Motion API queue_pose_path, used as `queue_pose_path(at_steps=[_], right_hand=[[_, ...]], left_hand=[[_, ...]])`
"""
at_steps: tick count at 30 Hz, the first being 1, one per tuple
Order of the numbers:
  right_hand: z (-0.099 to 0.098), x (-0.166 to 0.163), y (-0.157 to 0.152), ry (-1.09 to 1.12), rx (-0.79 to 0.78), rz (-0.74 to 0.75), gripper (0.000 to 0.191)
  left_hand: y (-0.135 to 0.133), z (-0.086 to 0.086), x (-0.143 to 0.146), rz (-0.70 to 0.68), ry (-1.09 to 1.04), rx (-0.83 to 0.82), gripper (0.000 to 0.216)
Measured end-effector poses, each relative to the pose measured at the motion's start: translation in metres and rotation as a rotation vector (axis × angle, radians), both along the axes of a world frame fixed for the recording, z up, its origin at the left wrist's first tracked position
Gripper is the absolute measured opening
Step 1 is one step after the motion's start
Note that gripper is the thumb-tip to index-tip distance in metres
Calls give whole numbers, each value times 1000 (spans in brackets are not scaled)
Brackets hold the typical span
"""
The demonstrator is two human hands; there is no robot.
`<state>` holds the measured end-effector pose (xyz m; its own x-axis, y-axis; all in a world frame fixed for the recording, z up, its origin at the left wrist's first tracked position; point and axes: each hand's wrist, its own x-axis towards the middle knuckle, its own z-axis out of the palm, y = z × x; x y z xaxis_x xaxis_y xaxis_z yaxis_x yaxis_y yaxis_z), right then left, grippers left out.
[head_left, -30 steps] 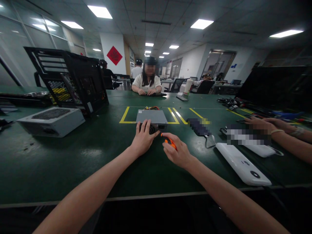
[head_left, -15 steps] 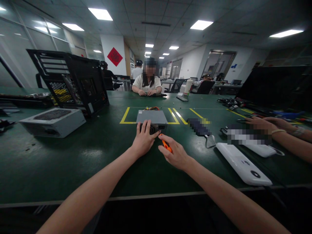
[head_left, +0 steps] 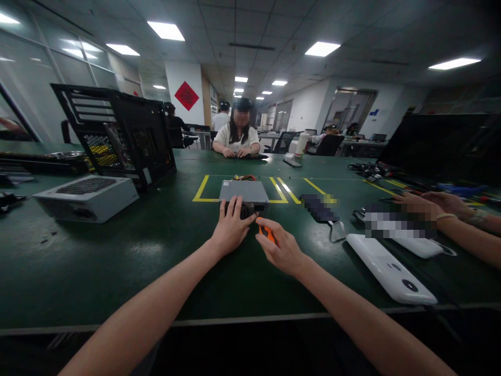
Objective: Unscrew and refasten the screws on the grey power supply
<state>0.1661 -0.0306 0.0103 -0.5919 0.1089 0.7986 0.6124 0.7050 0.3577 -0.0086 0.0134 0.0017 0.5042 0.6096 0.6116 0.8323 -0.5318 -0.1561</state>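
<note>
In the middle of the green table lies a grey computer power supply (head_left: 246, 191), its fan and socket side facing me, with coloured wires at its far side. My left hand (head_left: 230, 225) is on its near side, the fingers reaching up over the front edge and the thumb pointing right along the lower front. My right hand (head_left: 281, 246) is closed around an orange screwdriver (head_left: 268, 233), pointed at the lower right corner of the power supply's front. The screwdriver's tip is too small to make out beside my left thumb.
To the left are a second power supply (head_left: 86, 198) and a black computer case (head_left: 125, 136). On the right lie a phone (head_left: 319, 208), a white power bank (head_left: 391, 269) and another person's hands (head_left: 420, 206). A person (head_left: 238, 137) sits opposite. Yellow tape (head_left: 201, 188) marks the table.
My right hand has turned slightly, and its fingers cover more of the orange handle. My left hand stays on the power supply. The whole view has shifted a little.
</note>
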Motion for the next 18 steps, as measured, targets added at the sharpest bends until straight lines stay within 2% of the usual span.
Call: queue_pose_path(at_steps=[3, 18], right_hand=[[0, 1, 1, 49, 4, -24, 28], [1, 1, 4, 8, -24, -16, 27]], left_hand=[[0, 1, 0, 7, 4, -5, 46], [1, 0, 0, 7, 5, -4, 46]])
